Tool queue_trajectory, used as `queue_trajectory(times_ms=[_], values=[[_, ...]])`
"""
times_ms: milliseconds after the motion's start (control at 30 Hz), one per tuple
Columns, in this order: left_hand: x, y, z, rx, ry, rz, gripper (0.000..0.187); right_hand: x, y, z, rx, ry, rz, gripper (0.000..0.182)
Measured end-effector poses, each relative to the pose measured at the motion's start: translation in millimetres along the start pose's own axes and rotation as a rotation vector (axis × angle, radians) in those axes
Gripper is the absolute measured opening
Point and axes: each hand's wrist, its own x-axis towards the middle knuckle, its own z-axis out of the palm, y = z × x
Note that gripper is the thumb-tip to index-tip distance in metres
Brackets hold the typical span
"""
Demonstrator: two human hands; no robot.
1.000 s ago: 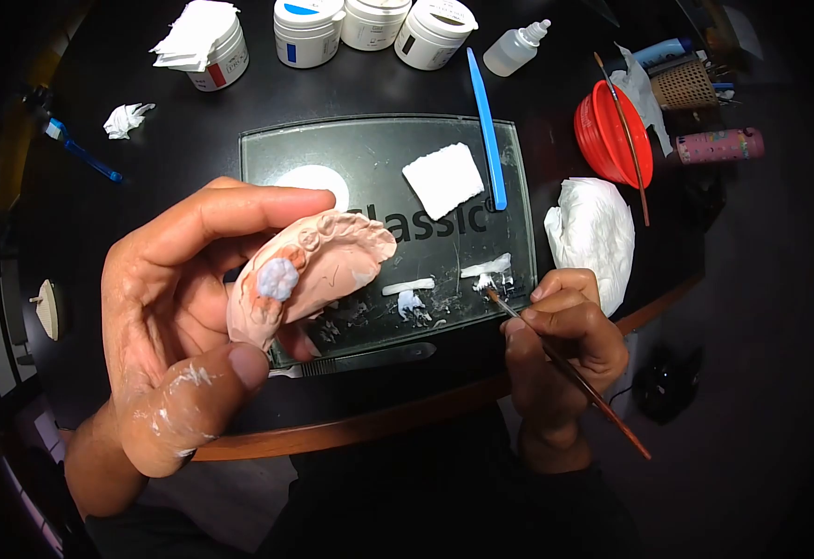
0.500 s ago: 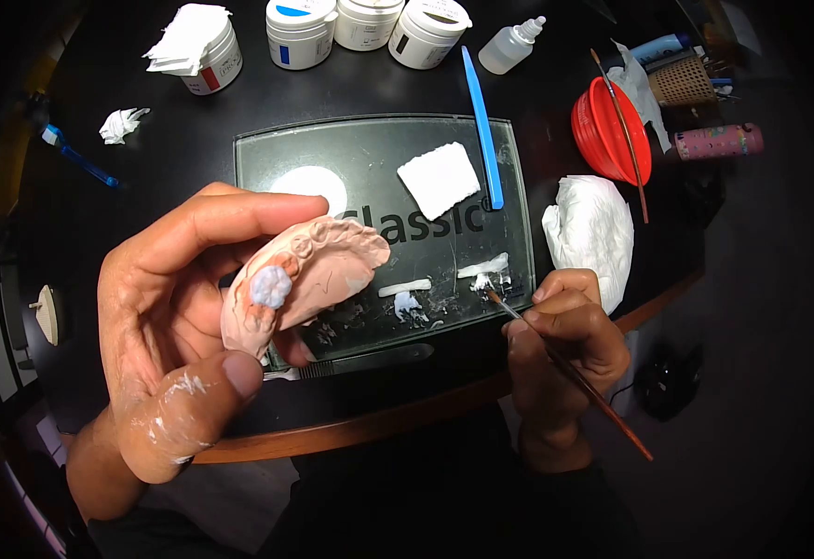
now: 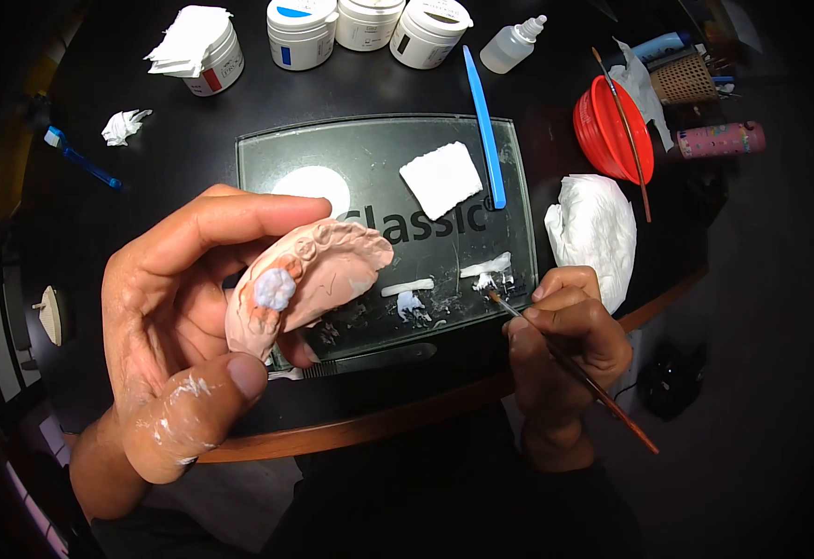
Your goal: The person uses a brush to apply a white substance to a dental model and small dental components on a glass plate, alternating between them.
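My left hand (image 3: 169,307) is closed around a pinkish dental model (image 3: 332,279), a curved arch of teeth held tilted toward me. On one of its back teeth sits a pale bluish-white crown build-up (image 3: 275,290). White smears mark my left thumb. In my right hand (image 3: 570,331) is a thin brush (image 3: 603,396) with a reddish-brown handle, gripped like a pen. Its tip touches a white paste patch (image 3: 484,281) on the glass slab (image 3: 360,149). Left of that patch lies a bluish-white paste patch (image 3: 411,304), with white strips just above both.
A folded white pad (image 3: 441,180) and a blue stick (image 3: 484,126) lie on the slab. Behind stand several white jars (image 3: 300,42) and a dropper bottle (image 3: 511,45). To the right are a red bowl (image 3: 603,140) with a brush across it and crumpled tissue (image 3: 593,233).
Almost nothing differs. The brush tip stays at the white paste, and its handle has shifted very slightly. The left hand and model keep nearly the same pose as the view shifts a little.
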Motion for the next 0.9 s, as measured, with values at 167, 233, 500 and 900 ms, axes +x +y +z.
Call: queue_trajectory(times_ms=[167,233,500,900], values=[[0,-1,0,-0.060,0.006,-0.006,0.087,0,1,0,0.002,0.008,-0.011,0.021],[0,-1,3,-0.092,0.023,0.017,0.082,0,1,1,0.002,0.014,-0.014,0.020],[1,0,6,-0.103,0.009,0.037,0.072,1,0,2,0.004,0.037,-0.020,0.018],[5,-8,-14,-0.381,-0.295,0.052,0.047,55,-37,-4,0.415,-0.188,-0.168,0.021]])
